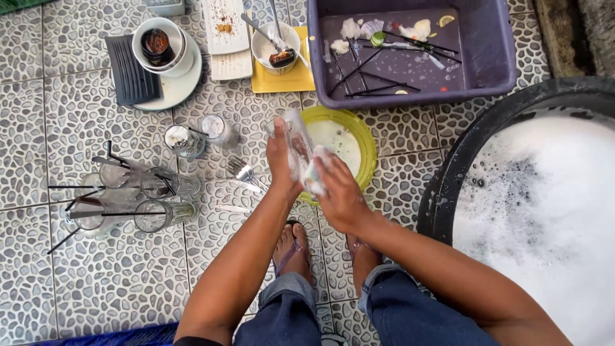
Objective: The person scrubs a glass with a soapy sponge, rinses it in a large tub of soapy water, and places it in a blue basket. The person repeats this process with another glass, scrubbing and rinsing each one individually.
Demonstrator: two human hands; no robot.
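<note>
Several empty glasses (138, 195) with black straws lie at nine o'clock; forks (242, 172) beside them. Centre, left hand (282, 163) grips a clear glass (296, 144), right hand (339, 192) presses a sponge (315, 172) against it, above a green bowl (365, 144). Foamy black tub (448, 186) at three o'clock.

Clear, wet glass tumbler (296, 144) — glossy plastic basin (359, 138), shiny metal forks (242, 172), rough pebble-patterned floor tiles (115, 275).

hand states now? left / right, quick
Left hand: closed around a tall clear drinking glass, holding it up.
Right hand: closed on a pale soapy sponge pressed against the glass.
</note>
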